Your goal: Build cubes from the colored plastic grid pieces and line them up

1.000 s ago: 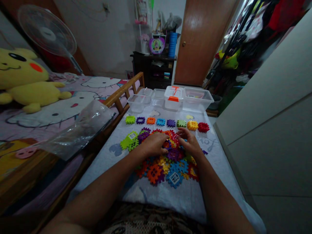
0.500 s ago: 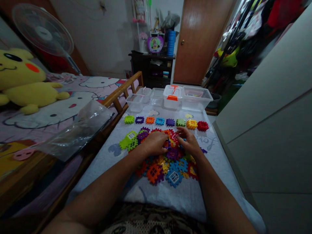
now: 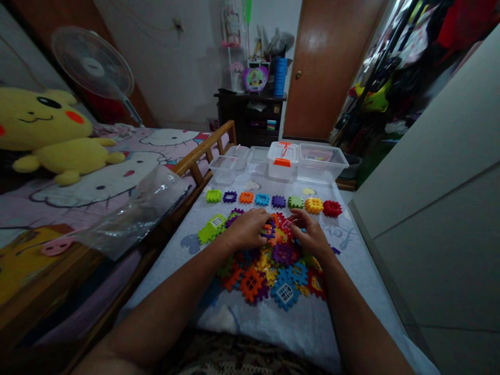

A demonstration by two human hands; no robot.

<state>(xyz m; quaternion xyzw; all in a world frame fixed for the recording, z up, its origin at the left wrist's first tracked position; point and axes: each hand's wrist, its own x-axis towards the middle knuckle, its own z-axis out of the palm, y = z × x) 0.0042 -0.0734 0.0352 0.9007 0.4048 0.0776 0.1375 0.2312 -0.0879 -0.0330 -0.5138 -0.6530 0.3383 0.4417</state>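
Observation:
A heap of colourful interlocking plastic blocks [image 3: 266, 268] with notched edges lies before me on the cloth. My left hand [image 3: 250, 229] reaches in from the left, its fingers and thumb curled on a small purple square block [image 3: 269, 229] with a hollow middle. Across from it, my right hand [image 3: 311, 235] is over the heap's right side, thumb and forefinger apart. A red block with white lines [image 3: 286, 223] lies at its fingertips. Beyond both hands runs a row of blocks by colour, from a lime green block [image 3: 213, 196] to red blocks [image 3: 332, 208].
Clear plastic boxes [image 3: 323, 162] and a lidded box with orange clips [image 3: 282, 162] stand at the table's far end. A wooden bed rail [image 3: 203, 148] borders the left; a pale cabinet [image 3: 433, 208] borders the right. A plastic bag [image 3: 136, 213] lies on the bed.
The whole view has shifted, so the scene sits further right and lower. My left hand has drawn slightly left with the purple block; my right hand stays beside the red block.

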